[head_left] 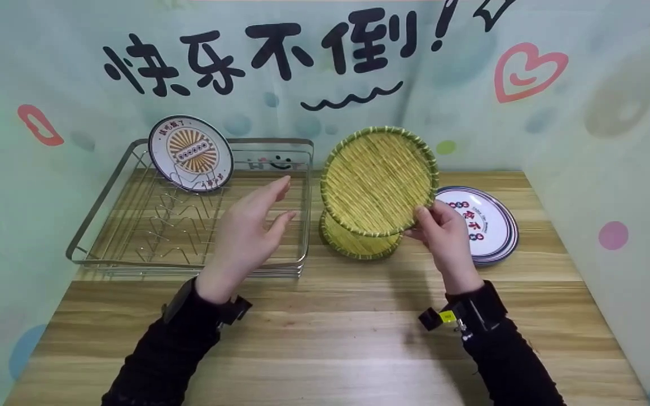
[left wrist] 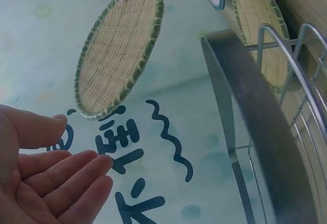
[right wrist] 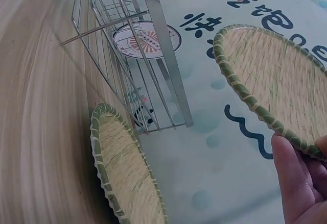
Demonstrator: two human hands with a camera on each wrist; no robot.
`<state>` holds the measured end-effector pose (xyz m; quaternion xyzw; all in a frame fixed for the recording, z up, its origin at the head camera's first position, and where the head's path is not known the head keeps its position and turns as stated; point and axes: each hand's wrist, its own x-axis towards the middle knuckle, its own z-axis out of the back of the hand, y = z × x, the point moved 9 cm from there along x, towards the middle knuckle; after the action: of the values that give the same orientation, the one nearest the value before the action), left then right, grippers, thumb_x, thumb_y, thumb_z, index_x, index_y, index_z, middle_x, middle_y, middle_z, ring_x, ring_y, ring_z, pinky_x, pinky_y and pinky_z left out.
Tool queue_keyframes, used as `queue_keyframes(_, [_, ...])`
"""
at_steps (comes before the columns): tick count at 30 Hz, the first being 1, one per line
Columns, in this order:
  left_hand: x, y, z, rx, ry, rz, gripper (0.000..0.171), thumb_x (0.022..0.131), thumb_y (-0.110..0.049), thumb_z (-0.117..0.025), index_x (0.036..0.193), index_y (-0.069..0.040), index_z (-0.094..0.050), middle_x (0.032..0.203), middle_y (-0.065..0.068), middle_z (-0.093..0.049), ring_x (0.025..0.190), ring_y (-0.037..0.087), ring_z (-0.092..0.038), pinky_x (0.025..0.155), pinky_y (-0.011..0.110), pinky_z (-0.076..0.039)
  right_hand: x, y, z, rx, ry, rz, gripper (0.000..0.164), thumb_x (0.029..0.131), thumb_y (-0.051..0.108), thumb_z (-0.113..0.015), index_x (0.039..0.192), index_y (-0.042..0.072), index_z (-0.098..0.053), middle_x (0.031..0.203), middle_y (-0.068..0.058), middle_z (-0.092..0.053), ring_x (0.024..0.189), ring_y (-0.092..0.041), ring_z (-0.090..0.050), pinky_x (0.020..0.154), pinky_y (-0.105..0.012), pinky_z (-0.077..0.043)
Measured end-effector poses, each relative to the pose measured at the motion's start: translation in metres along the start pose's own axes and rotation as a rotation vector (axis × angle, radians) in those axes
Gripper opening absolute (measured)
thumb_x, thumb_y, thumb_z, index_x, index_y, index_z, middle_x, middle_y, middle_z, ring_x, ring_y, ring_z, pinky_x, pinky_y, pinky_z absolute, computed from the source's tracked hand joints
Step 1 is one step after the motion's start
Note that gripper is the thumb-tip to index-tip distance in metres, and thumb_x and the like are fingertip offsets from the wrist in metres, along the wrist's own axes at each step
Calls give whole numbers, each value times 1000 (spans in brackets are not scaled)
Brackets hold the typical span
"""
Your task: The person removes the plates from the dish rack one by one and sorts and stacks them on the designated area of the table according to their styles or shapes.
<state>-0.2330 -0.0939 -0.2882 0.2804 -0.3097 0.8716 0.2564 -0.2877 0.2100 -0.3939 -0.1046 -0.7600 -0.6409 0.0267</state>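
Observation:
My right hand [head_left: 448, 242] pinches the lower right rim of a round woven bamboo tray [head_left: 380, 180], raised with its flat face toward the head camera. Below it a second woven tray [head_left: 361, 239] lies on the table, partly hidden by the first. My left hand [head_left: 251, 228] hovers over the right side of the wire dish rack [head_left: 189, 263], fingers extended and thumb apart, holding nothing. In the left wrist view a gap separates those fingers [left wrist: 76, 183] from the raised tray [left wrist: 120, 50]. A patterned plate [head_left: 191, 152] leans upright at the rack's back left.
Stacked white plates [head_left: 488, 225] with blue rims lie right of the woven trays, partly behind my right hand. The wooden table [head_left: 336, 349] meets a printed cloth backdrop [head_left: 449, 101] at the back and sides. Wire dividers [head_left: 175, 228] stand up inside the rack.

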Motion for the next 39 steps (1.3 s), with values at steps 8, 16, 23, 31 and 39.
queue_keyframes(8, [-4,5,-3,30,21,-8,49,88,-7,-72,133,3,-56,119,17,-68,102,31,-67,95,41,-53,7,-14,7,18,-8,-104,9,99,2,-56,95,-1,-63,80,-7,-63,63,-17,-68,69,-34,-61])
queue_keyframes(16, [-9,11,-5,35,38,-22,50,87,-6,-72,133,5,-55,120,19,-67,102,33,-67,95,42,-53,12,-30,10,15,-10,-175,9,98,1,-57,92,-2,-63,80,-8,-63,63,-15,-65,67,-30,-61])
queue_keyframes(23, [-12,16,-4,41,51,16,52,88,-7,-72,135,5,-54,125,18,-65,108,33,-65,100,43,-49,12,-40,11,-51,0,-226,13,98,5,-59,93,-7,-59,79,-7,-60,64,-14,-65,69,-30,-61])
queue_keyframes(31, [-15,18,-4,79,56,15,50,87,-6,-73,133,5,-55,125,18,-65,108,34,-66,99,43,-50,11,-59,10,-103,40,-316,18,100,8,-57,85,-3,-56,81,-7,-60,66,-13,-65,72,-29,-60])
queue_keyframes(39, [-18,21,-6,83,59,18,51,86,-5,-73,133,4,-56,127,19,-64,107,35,-66,98,43,-51,12,-79,12,-123,77,-384,17,99,9,-57,92,-6,-59,87,-8,-65,69,-14,-67,72,-26,-60])
